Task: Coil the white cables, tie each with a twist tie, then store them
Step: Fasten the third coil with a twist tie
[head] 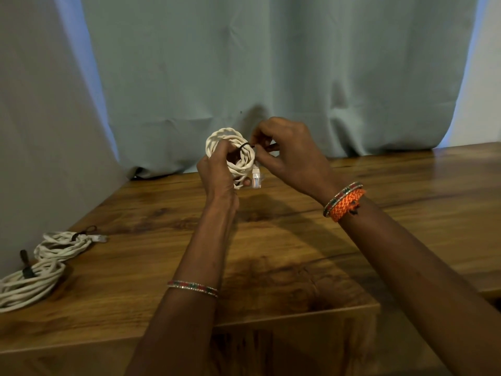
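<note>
Above the wooden tabletop point(298, 240), clear of its edges, the left hand point(217, 169) grips a round coil of twisted white cable point(230, 147); the right hand point(287, 153) fingers pinch a dark twist tie point(244, 146) on it. Two tied coils point(40, 264) lie at the left edge.

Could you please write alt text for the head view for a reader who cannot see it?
A left hand holds a coiled white cable above a wooden table while the right hand pinches a dark twist tie around it. Two tied coils lie at the table's left.

Both hands point(217, 169) point(287, 153) hold a coiled white cable point(230, 147), pinching its twist tie point(244, 146).
</note>
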